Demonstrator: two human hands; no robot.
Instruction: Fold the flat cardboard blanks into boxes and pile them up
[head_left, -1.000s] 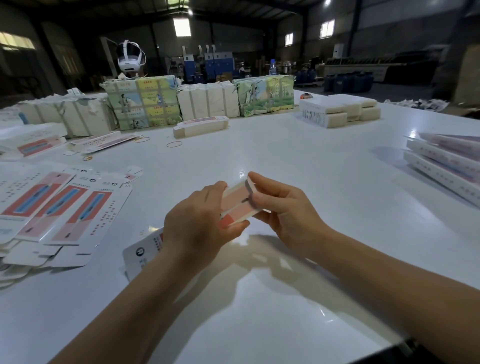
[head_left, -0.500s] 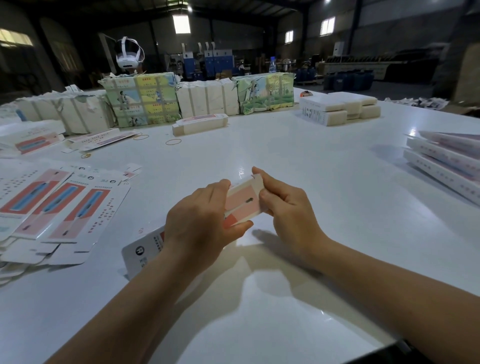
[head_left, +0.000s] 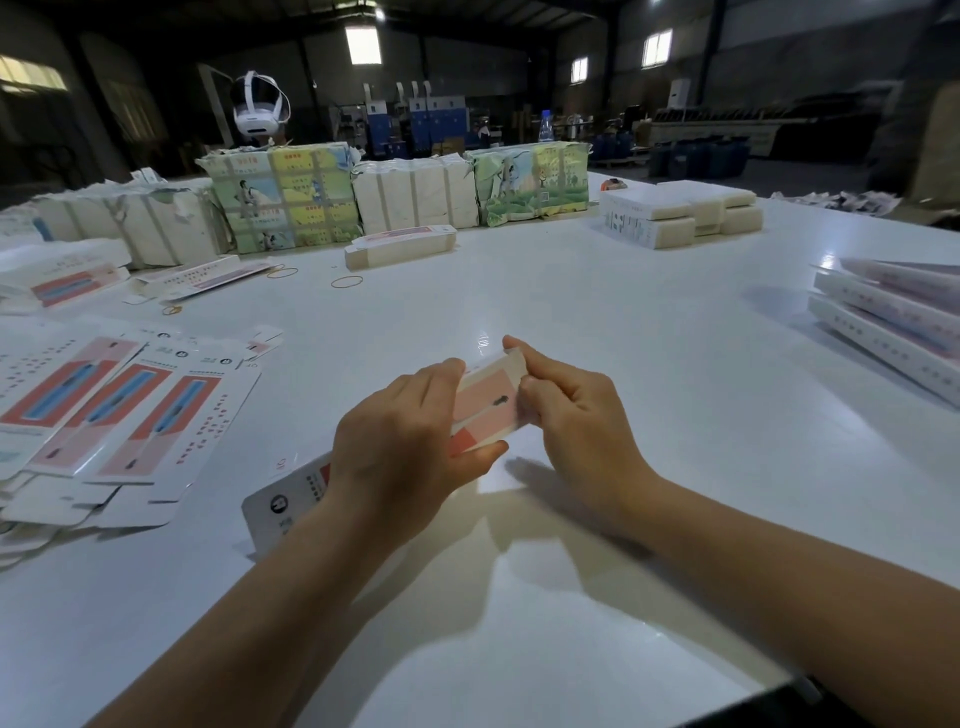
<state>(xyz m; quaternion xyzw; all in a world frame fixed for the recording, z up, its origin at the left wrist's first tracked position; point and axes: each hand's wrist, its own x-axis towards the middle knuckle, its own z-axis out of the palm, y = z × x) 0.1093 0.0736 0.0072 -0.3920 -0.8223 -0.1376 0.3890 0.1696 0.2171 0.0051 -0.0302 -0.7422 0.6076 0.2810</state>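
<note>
A large white glossy table (head_left: 597, 322) fills the view and carries all the stock. Along its far edge stands a row of strapped paper-wrapped bundles (head_left: 415, 200), some plain white, some printed green and yellow. To the far right lie low stacks of white flat card (head_left: 680, 213). At the right edge rests a pile of long white folded boxes (head_left: 893, 317), stacked slightly askew. At the left, a fanned spread of flat white cardboard blanks with red and blue print (head_left: 109, 410) lies on the table. One folded long cream box (head_left: 400, 248) sits alone just in front of the bundles, with tan rubber bands (head_left: 347, 282) loose near it.

In the centre foreground, a long white and pink cardboard blank (head_left: 485, 402) is held above the table between both hands, its near end projecting below the left wrist. The left hand (head_left: 405, 441) grips it around the middle, thumb beneath and fingers over the top. The right hand (head_left: 576, 415) pinches the far end, fingertips curled onto the end flap.
</note>
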